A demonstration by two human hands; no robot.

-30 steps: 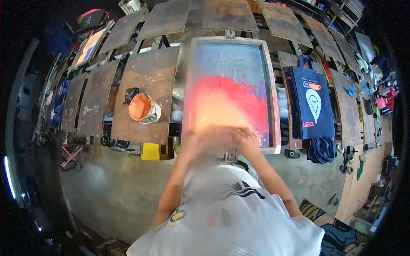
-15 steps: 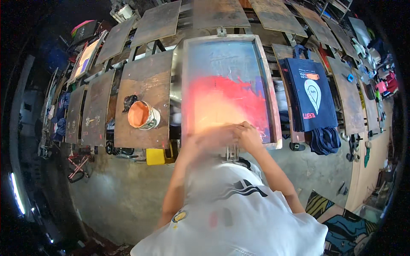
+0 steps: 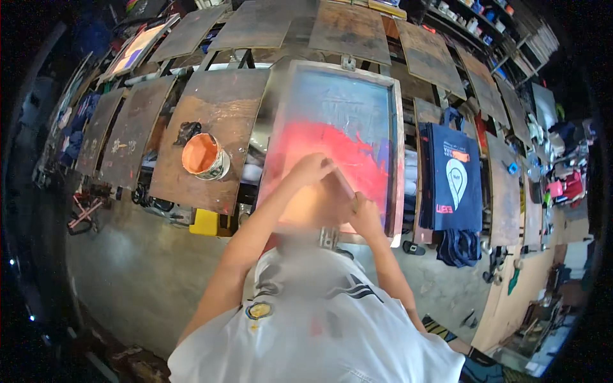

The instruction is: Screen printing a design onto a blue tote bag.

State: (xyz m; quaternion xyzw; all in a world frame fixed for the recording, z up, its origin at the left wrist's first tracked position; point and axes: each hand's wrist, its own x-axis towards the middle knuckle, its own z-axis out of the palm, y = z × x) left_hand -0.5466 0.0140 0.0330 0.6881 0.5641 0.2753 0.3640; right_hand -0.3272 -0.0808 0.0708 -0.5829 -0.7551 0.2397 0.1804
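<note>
My left hand [image 3: 311, 170] is over the near half of the framed screen [image 3: 395, 159], its fingers bent and clamped on the far end of a bar-shaped tool [image 3: 340, 179]. My right hand [image 3: 366, 215] is nearer the close edge of the framed screen, fingers closed on the tool's other end. The tool lies slantwise between both hands, above the inked surface; its lower part is blurred, and I cannot tell whether it touches the mesh.

Within the framed screen, red ink [image 3: 317, 135] covers the middle, turning orange toward the near end; the far part shows blue. A metal clamp [image 3: 329, 237] is at the near edge of the framed screen, a second bracket [image 3: 348, 62] at its far edge.

To the left of the framed screen, a brown board [image 3: 214, 105] carries an open bucket [image 3: 221, 168] with orange contents, upright, and a crumpled black item [image 3: 188, 133] beside it. A yellow container [image 3: 204, 222] is below that board.

To the right of the framed screen lies a stack of dark blue bags [image 3: 454, 191] bearing a white drop-shaped motif. A dark slipper [image 3: 414, 248] is on the floor [image 3: 159, 268] near the right-hand close corner of the framed screen.
</note>
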